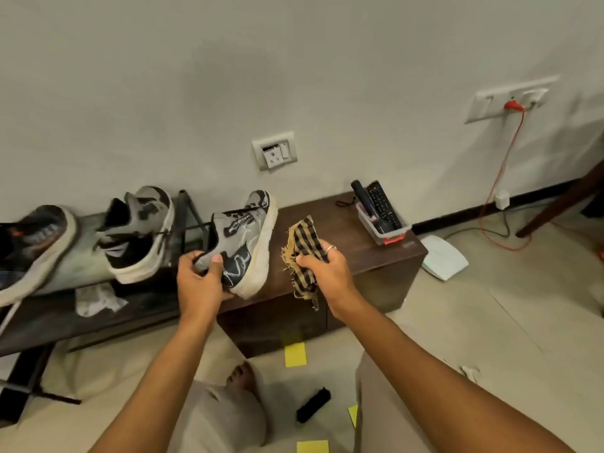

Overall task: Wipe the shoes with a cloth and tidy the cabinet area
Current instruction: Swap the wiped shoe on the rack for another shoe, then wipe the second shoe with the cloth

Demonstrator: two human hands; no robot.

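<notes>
I see the left hand clamped round the heel of a grey-and-black sneaker with a white sole. Its toe points to 12 o'clock at the left end of the dark brown wooden cabinet. At the sneaker's 3 o'clock, just beside it, the right hand grips a bunched black-and-tan checked cloth. 1 matching sneaker sits at 9 o'clock.

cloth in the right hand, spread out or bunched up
Bunched up. The right hand grips the cloth in a wad, fingers curled round its middle, frayed ends sticking out above and below.
</notes>
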